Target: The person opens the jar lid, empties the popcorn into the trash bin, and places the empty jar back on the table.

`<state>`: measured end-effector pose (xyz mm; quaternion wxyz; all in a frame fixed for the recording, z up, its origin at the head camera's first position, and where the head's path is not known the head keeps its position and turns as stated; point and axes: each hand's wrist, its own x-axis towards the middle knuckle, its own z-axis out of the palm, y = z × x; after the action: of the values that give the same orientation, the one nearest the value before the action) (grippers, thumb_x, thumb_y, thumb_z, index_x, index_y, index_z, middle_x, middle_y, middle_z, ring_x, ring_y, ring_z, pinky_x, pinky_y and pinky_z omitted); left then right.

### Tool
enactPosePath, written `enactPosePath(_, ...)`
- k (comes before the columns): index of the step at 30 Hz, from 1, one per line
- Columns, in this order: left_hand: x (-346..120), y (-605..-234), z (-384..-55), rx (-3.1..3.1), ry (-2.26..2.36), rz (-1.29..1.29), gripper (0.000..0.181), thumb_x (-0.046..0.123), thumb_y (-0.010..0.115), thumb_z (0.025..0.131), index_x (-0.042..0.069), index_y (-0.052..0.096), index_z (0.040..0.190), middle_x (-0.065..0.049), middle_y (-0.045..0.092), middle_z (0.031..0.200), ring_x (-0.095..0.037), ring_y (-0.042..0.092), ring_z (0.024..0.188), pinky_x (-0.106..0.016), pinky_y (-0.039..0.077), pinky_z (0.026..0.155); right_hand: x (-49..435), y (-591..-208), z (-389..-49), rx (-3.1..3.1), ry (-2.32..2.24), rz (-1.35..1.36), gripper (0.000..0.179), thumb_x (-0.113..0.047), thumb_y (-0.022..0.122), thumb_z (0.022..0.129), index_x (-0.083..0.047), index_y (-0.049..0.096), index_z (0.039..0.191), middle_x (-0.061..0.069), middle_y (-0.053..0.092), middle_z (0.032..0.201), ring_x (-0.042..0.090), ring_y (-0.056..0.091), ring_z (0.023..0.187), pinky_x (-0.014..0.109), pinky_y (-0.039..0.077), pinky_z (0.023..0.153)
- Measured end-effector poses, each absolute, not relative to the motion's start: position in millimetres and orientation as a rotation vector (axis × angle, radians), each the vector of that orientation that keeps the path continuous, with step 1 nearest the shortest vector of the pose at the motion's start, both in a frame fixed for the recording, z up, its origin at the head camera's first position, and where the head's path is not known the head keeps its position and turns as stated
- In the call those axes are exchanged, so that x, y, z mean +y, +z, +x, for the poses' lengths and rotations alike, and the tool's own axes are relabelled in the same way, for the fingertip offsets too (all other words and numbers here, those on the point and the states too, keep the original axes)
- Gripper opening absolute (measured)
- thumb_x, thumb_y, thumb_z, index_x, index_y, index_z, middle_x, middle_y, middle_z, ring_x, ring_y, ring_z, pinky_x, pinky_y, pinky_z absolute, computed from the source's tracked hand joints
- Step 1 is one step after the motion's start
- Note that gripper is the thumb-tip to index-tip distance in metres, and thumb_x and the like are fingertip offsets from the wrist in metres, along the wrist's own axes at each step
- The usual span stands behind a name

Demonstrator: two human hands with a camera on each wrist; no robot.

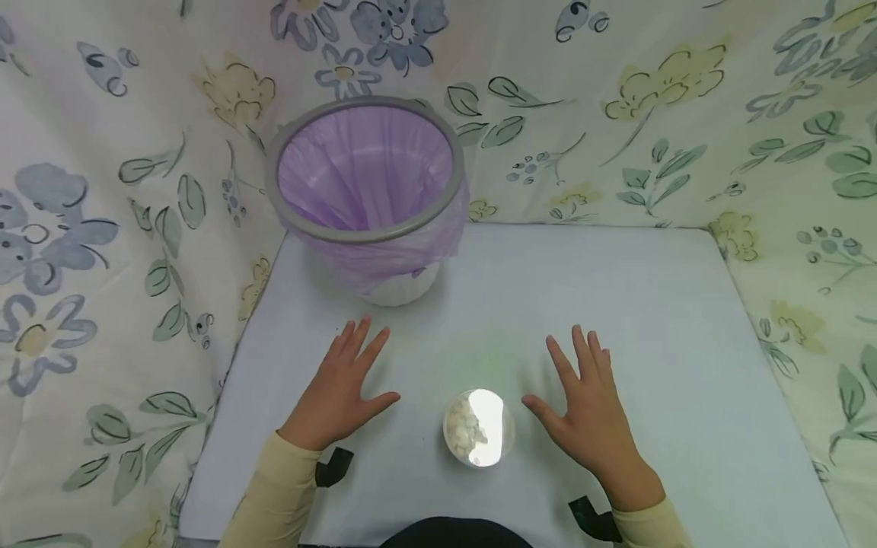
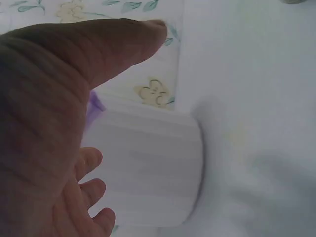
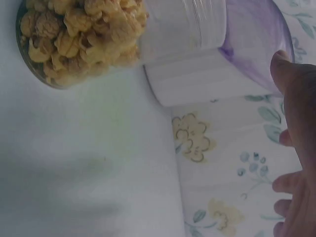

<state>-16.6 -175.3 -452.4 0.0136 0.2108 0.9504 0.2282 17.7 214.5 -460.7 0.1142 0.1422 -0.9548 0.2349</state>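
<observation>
A clear round jar (image 1: 478,428) stands on the white table between the two hands, its top catching a bright glare. In the right wrist view, tan popcorn-like pieces (image 3: 84,37) fill its lower part, below clear walls. My left hand (image 1: 339,399) is held left of the jar with fingers spread and nothing in them. To the jar's right, my right hand (image 1: 592,415) is also spread, thumb toward the jar and apart from it. Beyond the left fingertips stands a white bin (image 2: 148,163) with a grey rim (image 1: 366,235) and a purple bag liner (image 1: 370,179).
The white tabletop (image 1: 603,289) stretches to the right and back. Floral cloth (image 1: 658,144) hangs behind the table and along both sides. A dark rounded shape (image 1: 455,533) shows at the front edge, and black straps (image 1: 334,466) sit by the wrists.
</observation>
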Motion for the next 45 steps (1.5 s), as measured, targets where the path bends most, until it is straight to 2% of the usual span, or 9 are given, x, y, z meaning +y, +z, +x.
enactPosePath(4, -176, -468, -16, 2.845, 0.753, 0.611, 0.111, 0.046, 0.091, 0.081, 0.020, 0.027, 0.168, -0.013, 0.016, 0.175, -0.039, 0.012, 0.161, -0.064, 0.023, 0.124, 210, -462, 20, -2.809, 0.694, 0.430, 0.090, -0.074, 0.052, 0.098, -0.014, 0.040, 0.163, 0.029, 0.022, 0.170, 0.048, 0.010, 0.160, 0.063, 0.008, 0.127)
enactPosePath(8, -172, -482, -16, 2.766, 0.795, 0.614, 0.119, 0.046, 0.095, 0.075, 0.019, 0.027, 0.168, -0.010, 0.016, 0.176, -0.036, 0.013, 0.162, -0.058, 0.021, 0.126, 208, -462, 22, -2.821, 0.697, 0.427, 0.090, -0.075, 0.051, 0.098, -0.015, 0.038, 0.164, 0.028, 0.021, 0.170, 0.047, 0.011, 0.160, 0.060, 0.009, 0.128)
enactPosePath(14, -156, -504, -15, 2.623, 0.854, 0.675, 0.124, 0.048, 0.097, 0.071, 0.017, 0.026, 0.168, -0.009, 0.020, 0.175, -0.035, 0.015, 0.162, -0.056, 0.020, 0.127, 206, -466, 27, -2.835, 0.719, 0.418, 0.089, -0.069, 0.061, 0.097, -0.017, 0.037, 0.165, 0.025, 0.020, 0.172, 0.048, 0.012, 0.159, 0.057, 0.010, 0.129)
enactPosePath(20, -125, -521, -13, 2.474, 0.880, 0.803, 0.127, 0.050, 0.097, 0.069, 0.018, 0.025, 0.168, -0.003, 0.023, 0.174, -0.030, 0.017, 0.162, -0.051, 0.018, 0.129, 202, -468, 29, -2.828, 0.721, 0.427, 0.090, -0.075, 0.052, 0.097, -0.017, 0.036, 0.165, 0.026, 0.021, 0.171, 0.050, 0.015, 0.158, 0.057, 0.010, 0.129)
enactPosePath(25, -107, -538, -14, 2.410, 0.920, 0.846, 0.129, 0.052, 0.098, 0.067, 0.022, 0.024, 0.169, 0.001, 0.027, 0.173, -0.026, 0.019, 0.162, -0.050, 0.017, 0.129, 200, -468, 32, -2.827, 0.724, 0.427, 0.089, -0.075, 0.050, 0.098, -0.018, 0.037, 0.164, 0.025, 0.023, 0.171, 0.051, 0.017, 0.157, 0.061, 0.016, 0.127)
enactPosePath(30, -95, -550, -12, 2.350, 0.965, 0.854, 0.135, 0.056, 0.099, 0.062, 0.026, 0.022, 0.169, 0.004, 0.029, 0.172, -0.022, 0.018, 0.162, -0.050, 0.007, 0.130, 198, -468, 34, -2.850, 0.726, 0.423, 0.087, -0.071, 0.057, 0.098, -0.020, 0.035, 0.165, 0.023, 0.022, 0.172, 0.050, 0.017, 0.157, 0.069, 0.027, 0.119)
enactPosePath(35, -83, -552, -8, 2.285, 1.037, 0.908, 0.133, 0.057, 0.099, 0.061, 0.024, 0.027, 0.168, 0.005, 0.034, 0.170, -0.021, 0.022, 0.161, -0.052, 0.005, 0.130, 193, -468, 33, -2.859, 0.720, 0.425, 0.087, -0.070, 0.058, 0.097, -0.020, 0.036, 0.165, 0.023, 0.023, 0.171, 0.051, 0.019, 0.157, 0.074, 0.032, 0.113)
enactPosePath(40, -69, -551, -6, 2.211, 1.135, 0.985, 0.118, 0.055, 0.096, 0.069, 0.026, 0.032, 0.164, 0.010, 0.043, 0.163, -0.017, 0.035, 0.155, -0.058, 0.011, 0.128, 191, -470, 33, -2.856, 0.732, 0.443, 0.084, -0.067, 0.056, 0.100, -0.019, 0.036, 0.165, 0.026, 0.024, 0.170, 0.052, 0.020, 0.156, 0.072, 0.028, 0.117)
enactPosePath(45, -62, -549, -4, 2.120, 1.248, 0.921, 0.107, 0.052, 0.094, 0.075, 0.030, 0.033, 0.160, 0.015, 0.049, 0.151, -0.006, 0.051, 0.135, -0.042, 0.041, 0.117, 192, -469, 32, -2.835, 0.721, 0.464, 0.081, -0.068, 0.045, 0.104, -0.018, 0.033, 0.166, 0.027, 0.025, 0.169, 0.052, 0.021, 0.155, 0.066, 0.021, 0.123)
